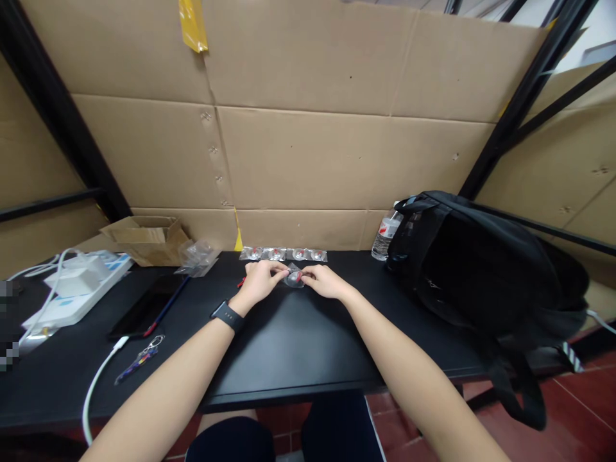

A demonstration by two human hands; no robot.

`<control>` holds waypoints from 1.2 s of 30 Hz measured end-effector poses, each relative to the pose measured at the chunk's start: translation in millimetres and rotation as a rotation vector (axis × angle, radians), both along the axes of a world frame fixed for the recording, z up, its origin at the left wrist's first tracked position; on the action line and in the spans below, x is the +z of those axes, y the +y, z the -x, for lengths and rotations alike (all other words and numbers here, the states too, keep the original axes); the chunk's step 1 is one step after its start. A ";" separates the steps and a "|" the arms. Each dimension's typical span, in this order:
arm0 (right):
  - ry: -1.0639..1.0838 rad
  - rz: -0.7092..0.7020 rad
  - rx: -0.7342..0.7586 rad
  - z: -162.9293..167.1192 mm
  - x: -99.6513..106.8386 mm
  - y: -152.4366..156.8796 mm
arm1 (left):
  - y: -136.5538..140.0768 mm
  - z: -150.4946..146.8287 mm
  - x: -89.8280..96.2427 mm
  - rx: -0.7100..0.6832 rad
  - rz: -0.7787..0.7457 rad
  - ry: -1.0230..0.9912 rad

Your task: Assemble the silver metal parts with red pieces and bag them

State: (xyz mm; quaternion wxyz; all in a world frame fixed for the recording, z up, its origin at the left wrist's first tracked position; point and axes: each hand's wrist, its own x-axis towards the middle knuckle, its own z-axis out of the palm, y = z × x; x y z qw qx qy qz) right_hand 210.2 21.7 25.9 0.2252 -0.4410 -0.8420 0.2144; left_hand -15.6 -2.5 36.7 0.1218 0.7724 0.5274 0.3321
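Between my two hands is a small clear plastic packet (pixel 293 277) with something round and a bit of red in it; the item inside is too small to name. My left hand (pixel 260 281) pinches the packet's left side, and a dark watch sits on that wrist. On the packet's right side, the fingers of my right hand (pixel 326 281) are closed by the red part. Just beyond my hands, several similar flat packets (pixel 276 254) lie in a row along the cardboard wall. A small red object (pixel 241 282) shows partly behind my left hand.
To the left are an open cardboard box (pixel 156 253), crumpled clear bags (pixel 198 255), a white power strip (pixel 91 298), a black phone or tablet (pixel 149 307) with a white cable, and a keychain (pixel 139 360). A water bottle (pixel 385 236) and black backpack (pixel 486 269) stand right.
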 end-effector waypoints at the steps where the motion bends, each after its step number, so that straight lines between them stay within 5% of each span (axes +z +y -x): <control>1: 0.008 0.000 0.001 0.2 0.0 -0.4 | -0.7 0.4 1.6 -0.012 -0.016 -0.007; 6: 0.037 -0.028 0.055 0.4 -0.5 -0.1 | -5.2 1.7 7.3 -0.133 -0.099 0.037; 12: 0.157 -0.043 0.102 0.6 -2.2 1.4 | -7.3 3.1 12.2 -0.042 -0.246 0.149; 22: 0.461 0.351 0.070 6.7 -7.7 4.4 | 4.3 9.5 3.7 -0.044 0.003 -0.017; 31: 0.496 0.405 -0.016 9.5 -5.7 0.5 | 23.0 18.6 -17.5 -0.133 0.185 -0.198; 36: 0.513 0.351 -0.059 9.1 -5.2 4.5 | 42.2 48.6 -22.8 0.105 0.138 -0.267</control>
